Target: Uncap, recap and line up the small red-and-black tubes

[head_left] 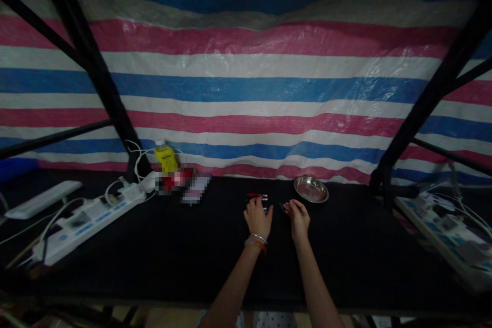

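Observation:
My left hand (pixel 258 219) reaches over the black tabletop with its fingers apart and the palm down. It wears a silver bangle and an orange-brown band at the wrist. A red, slim object with a silver end (pixel 255 195) lies just beyond its fingertips. Another small silver piece (pixel 265 209) shows between the thumb and the fingers; whether the hand touches it I cannot tell. My right hand (pixel 300 219) is closed in a pinch on a small dark object (pixel 283 207), too dim to name. A round, shiny metal dish (pixel 311 189) sits beyond the right hand.
White power strips with plugs and cables lie at the left (pixel 96 220) and right (pixel 442 230). A yellow bottle (pixel 165 158) and blurred-out items stand at the back left. Black frame posts flank the black table (pixel 184 256); a striped plastic sheet (pixel 246 87) hangs behind.

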`<control>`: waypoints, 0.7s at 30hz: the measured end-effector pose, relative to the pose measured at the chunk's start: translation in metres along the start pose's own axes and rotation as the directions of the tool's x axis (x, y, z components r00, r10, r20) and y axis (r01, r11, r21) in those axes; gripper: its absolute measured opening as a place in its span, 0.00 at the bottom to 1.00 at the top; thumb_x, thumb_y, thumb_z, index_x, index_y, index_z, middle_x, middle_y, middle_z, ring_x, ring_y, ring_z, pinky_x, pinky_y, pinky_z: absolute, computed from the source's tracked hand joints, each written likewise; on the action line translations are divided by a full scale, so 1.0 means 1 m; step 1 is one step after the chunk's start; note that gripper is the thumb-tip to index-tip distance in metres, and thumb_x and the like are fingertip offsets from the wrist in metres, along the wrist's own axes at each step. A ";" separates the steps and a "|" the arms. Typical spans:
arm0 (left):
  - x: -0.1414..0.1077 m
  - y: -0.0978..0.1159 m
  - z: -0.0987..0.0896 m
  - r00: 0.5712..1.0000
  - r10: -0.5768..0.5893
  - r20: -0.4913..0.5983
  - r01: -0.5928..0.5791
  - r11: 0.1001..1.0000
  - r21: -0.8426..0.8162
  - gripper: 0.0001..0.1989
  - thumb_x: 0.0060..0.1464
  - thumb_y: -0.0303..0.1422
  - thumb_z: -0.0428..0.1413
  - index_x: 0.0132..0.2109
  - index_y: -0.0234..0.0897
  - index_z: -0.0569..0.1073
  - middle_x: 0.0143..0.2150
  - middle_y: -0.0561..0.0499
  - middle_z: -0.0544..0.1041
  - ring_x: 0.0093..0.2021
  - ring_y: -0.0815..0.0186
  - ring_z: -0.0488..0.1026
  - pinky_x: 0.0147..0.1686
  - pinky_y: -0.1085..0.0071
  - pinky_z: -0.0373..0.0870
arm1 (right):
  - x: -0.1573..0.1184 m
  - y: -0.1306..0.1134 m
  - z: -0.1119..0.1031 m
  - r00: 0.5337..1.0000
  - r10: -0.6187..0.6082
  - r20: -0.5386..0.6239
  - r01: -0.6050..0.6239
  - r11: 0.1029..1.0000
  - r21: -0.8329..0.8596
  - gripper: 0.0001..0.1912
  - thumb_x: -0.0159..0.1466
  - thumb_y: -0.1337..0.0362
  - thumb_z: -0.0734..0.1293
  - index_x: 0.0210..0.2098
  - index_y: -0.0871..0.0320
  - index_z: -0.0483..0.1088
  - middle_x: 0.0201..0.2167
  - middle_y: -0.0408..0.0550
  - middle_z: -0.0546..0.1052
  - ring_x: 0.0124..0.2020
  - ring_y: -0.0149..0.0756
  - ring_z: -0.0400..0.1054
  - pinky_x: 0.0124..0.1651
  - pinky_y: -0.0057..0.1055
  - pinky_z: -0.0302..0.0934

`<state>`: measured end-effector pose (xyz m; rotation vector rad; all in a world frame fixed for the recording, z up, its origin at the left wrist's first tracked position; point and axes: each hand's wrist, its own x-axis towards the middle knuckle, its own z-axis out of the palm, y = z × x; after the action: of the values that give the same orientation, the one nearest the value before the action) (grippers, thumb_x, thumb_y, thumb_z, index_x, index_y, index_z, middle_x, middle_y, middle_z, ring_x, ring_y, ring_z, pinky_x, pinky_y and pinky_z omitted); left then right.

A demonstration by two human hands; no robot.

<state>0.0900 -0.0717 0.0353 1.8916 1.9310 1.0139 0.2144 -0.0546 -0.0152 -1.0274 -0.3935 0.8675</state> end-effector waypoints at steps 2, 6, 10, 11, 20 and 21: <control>0.002 -0.012 -0.010 0.987 -0.156 -0.036 0.158 0.986 0.056 0.24 0.53 0.40 0.51 0.54 0.33 0.63 0.51 0.36 0.68 0.51 0.49 0.65 0.47 0.53 0.59 | -0.009 0.003 0.007 0.995 -0.102 0.004 0.102 0.993 -0.060 0.26 0.41 0.53 0.74 0.34 0.61 0.67 0.19 0.42 0.74 0.25 0.36 0.72 0.33 0.31 0.65; -0.002 -0.031 -0.012 0.962 -0.273 -0.002 0.273 0.961 0.032 0.31 0.53 0.42 0.51 0.59 0.28 0.56 0.53 0.32 0.67 0.55 0.47 0.62 0.50 0.50 0.56 | -0.025 0.011 0.019 0.963 -0.246 0.111 0.266 0.936 -0.231 0.22 0.48 0.51 0.70 0.34 0.61 0.68 0.19 0.42 0.73 0.25 0.34 0.70 0.31 0.29 0.63; -0.008 -0.036 -0.006 0.974 -0.225 0.008 0.225 0.974 0.009 0.30 0.52 0.39 0.52 0.59 0.29 0.55 0.55 0.32 0.66 0.58 0.49 0.58 0.52 0.50 0.52 | -0.032 0.019 0.026 0.943 -0.256 0.212 0.317 0.884 -0.343 0.19 0.52 0.51 0.67 0.35 0.60 0.69 0.21 0.42 0.73 0.24 0.33 0.69 0.29 0.27 0.62; -0.009 -0.036 -0.006 0.976 -0.217 0.009 0.217 0.976 0.000 0.30 0.52 0.38 0.51 0.59 0.30 0.55 0.56 0.32 0.65 0.59 0.49 0.58 0.53 0.50 0.52 | -0.032 0.021 0.027 0.939 -0.252 0.235 0.325 0.873 -0.364 0.18 0.52 0.52 0.67 0.35 0.59 0.69 0.21 0.42 0.73 0.24 0.33 0.69 0.29 0.27 0.61; 0.005 -0.049 0.007 0.967 -0.229 -0.115 0.190 0.942 -0.277 0.21 0.53 0.31 0.49 0.56 0.35 0.61 0.53 0.38 0.70 0.54 0.54 0.66 0.54 0.50 0.54 | -0.032 0.021 0.046 0.947 -0.241 0.214 0.298 0.906 -0.300 0.18 0.53 0.52 0.66 0.37 0.59 0.68 0.24 0.43 0.74 0.28 0.35 0.71 0.31 0.28 0.63; 0.008 -0.052 0.009 0.965 -0.213 -0.155 0.147 0.924 -0.352 0.20 0.53 0.31 0.49 0.54 0.36 0.62 0.52 0.39 0.71 0.53 0.56 0.68 0.53 0.52 0.57 | -0.032 0.020 0.050 0.949 -0.252 0.190 0.297 0.917 -0.267 0.19 0.53 0.52 0.67 0.38 0.59 0.67 0.25 0.43 0.74 0.28 0.35 0.72 0.32 0.28 0.63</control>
<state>0.0539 -0.0565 -0.0014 1.4460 1.8415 1.4065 0.1533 -0.0456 -0.0047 -1.1463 -0.7970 0.6439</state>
